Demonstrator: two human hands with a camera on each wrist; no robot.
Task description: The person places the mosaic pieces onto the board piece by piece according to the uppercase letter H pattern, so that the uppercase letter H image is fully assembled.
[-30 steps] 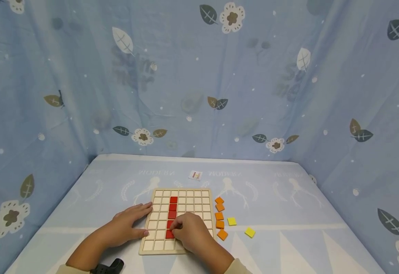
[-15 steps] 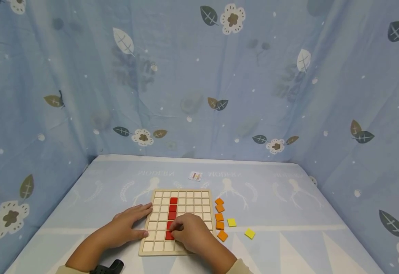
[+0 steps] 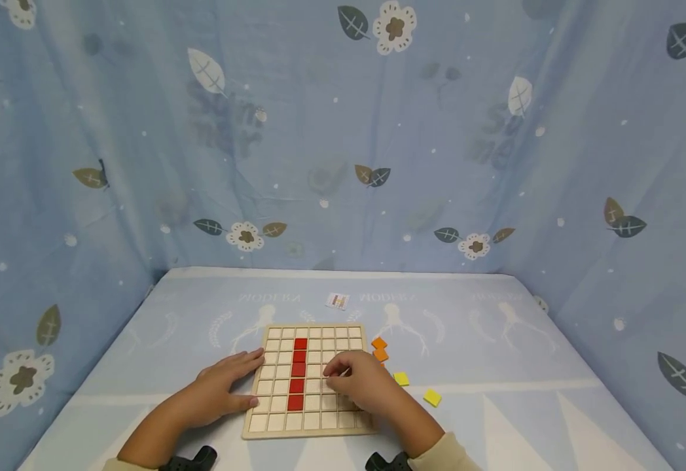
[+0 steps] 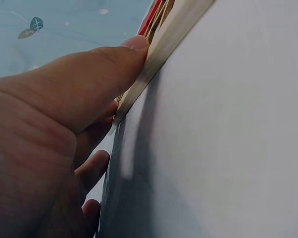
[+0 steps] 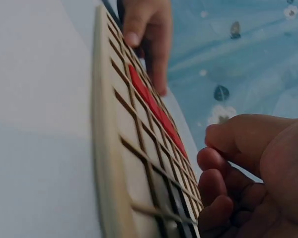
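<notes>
A wooden grid board [image 3: 268,434] lies flat on the table in the head view, with a column of several red tiles [image 3: 298,369] set in its cells. My left hand [image 3: 216,391] rests along the board's left edge, fingers fairly straight. In the left wrist view its thumb [image 4: 134,47] touches the wooden rim. Above the right half of the board is my right hand [image 3: 362,386]. Its fingers [image 5: 213,186] are loosely curled in the right wrist view, and nothing shows between thumb and fingertips. The hand hides some orange tiles [image 3: 380,354] beside the board.
Two yellow tiles [image 3: 432,397] lie right of the board, beyond the orange ones. Behind the board is a small printed card [image 3: 338,301]. A blue patterned curtain [image 3: 343,131] encloses the table's back and sides. Black straps [image 3: 387,462] are on the wrists.
My right hand has left the lower red tiles and moved right, uncovering the red column's lower end and now covering part of the orange tiles. My left hand stays on the board's edge.
</notes>
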